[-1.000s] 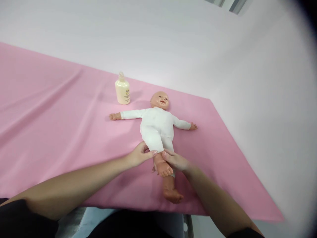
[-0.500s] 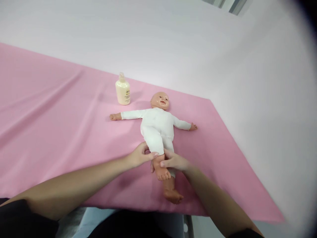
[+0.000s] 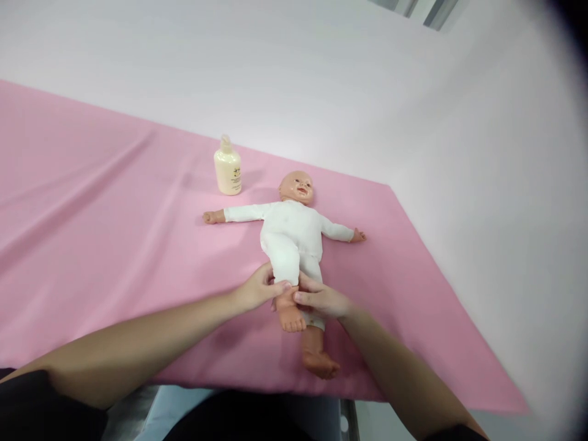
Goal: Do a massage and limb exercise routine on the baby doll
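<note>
A baby doll (image 3: 291, 236) in a white one-piece lies on its back on the pink cloth (image 3: 114, 245), arms spread, head toward the far wall. My left hand (image 3: 257, 286) and my right hand (image 3: 321, 299) both grip the doll's raised leg at the ankle, thumbs and fingers pinched around it just above the bare foot (image 3: 290, 317). The other leg lies flat, its foot (image 3: 320, 364) near the cloth's front edge.
A cream lotion bottle (image 3: 227, 166) with a pump top stands upright on the cloth behind the doll's outstretched arm. The cloth's right edge runs diagonally past the doll; a pale wall rises behind. Dark clothing shows below the front edge.
The held leg has been pushed toward the doll's body, the foot moving up and away from me. Both hands followed it a little; the bottle and the doll's torso stayed put.
</note>
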`<state>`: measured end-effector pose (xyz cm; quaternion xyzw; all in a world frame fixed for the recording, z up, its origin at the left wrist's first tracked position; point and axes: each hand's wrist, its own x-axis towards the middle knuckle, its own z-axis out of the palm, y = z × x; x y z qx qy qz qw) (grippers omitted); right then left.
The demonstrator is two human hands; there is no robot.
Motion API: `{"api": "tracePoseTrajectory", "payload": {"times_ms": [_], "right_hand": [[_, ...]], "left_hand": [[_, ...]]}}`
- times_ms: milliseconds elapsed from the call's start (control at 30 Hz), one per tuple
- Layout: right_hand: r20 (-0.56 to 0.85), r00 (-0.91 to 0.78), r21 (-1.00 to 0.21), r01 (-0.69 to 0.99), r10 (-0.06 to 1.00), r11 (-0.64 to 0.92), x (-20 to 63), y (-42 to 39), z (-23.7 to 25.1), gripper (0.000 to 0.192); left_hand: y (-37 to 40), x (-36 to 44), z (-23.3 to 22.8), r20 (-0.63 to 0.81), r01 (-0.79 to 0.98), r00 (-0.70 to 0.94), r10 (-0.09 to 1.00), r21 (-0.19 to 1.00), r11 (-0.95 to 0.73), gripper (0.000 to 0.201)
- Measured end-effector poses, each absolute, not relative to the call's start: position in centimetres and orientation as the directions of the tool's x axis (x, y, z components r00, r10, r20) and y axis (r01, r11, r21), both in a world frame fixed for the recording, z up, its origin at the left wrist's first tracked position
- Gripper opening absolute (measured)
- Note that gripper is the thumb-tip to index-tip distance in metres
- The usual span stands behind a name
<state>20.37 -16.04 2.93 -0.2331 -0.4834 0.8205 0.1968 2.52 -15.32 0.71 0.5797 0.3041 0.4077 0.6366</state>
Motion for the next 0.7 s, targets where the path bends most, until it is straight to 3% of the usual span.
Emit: {"api": "tracePoseTrajectory", "payload": {"times_ms": [267, 433, 700], "right_hand": [[-0.153, -0.814, -0.908, -0.109, 0.561, -0.406, 20.32, -15.73, 2.63, 0.099], [-0.217, -0.790, -0.935, -0.001, 0.573, -0.355, 20.67, -15.65, 2.72, 0.094], [-0.194, -0.779, -0.911, -0.082, 0.597, -0.404, 20.27, -15.92, 3.01, 0.085]], "left_hand": [[-15.27, 2.62, 1.12, 0.103, -0.250, 0.594, 0.798, 0.966, 0.061, 0.059], [-15.27, 2.58, 0.62, 0.108, -0.251, 0.563, 0.819, 0.967, 0.045, 0.064], [-15.16, 2.76, 0.58, 0.117, -0.281, 0.596, 0.795, 0.957, 0.070, 0.060]]}}
